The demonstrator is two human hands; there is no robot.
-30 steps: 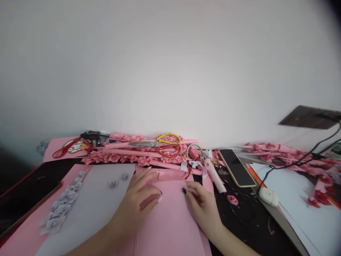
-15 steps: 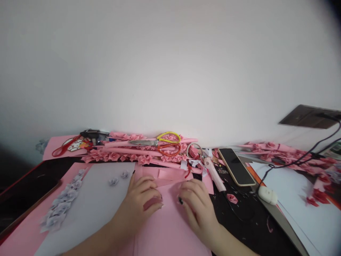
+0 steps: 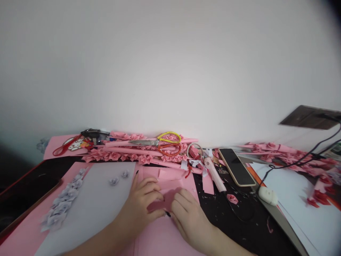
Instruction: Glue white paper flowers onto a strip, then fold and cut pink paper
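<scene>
Below the row of paper flowers lies pink paper [image 3: 165,234], with my two hands close together over its middle. My left hand [image 3: 141,201] has bent fingers and its thumb near the right fingertips, closed on the paper. Beside it, my right hand [image 3: 188,217] has its fingers pressed together, pinching the same paper; the exact edge in its grip is hidden. A shaded piece of the paper shows between the fingers. Beyond the hands lies a small pink paper strip [image 3: 170,175]. White paper roses [image 3: 114,181] lie on a white sheet [image 3: 106,202] left of my left hand.
Scissors [image 3: 151,142] with yellow and red handles rest on pink paper flower stems [image 3: 128,150] along the wall. A pink glue gun [image 3: 215,175], a phone [image 3: 236,167] and a white earbud case [image 3: 268,195] lie right. A dark device [image 3: 29,202] sits at left.
My right hand has moved left and slightly down, up against my left thumb. The pink paper's right edge has shifted left, baring more dark table. My left hand has barely moved.
</scene>
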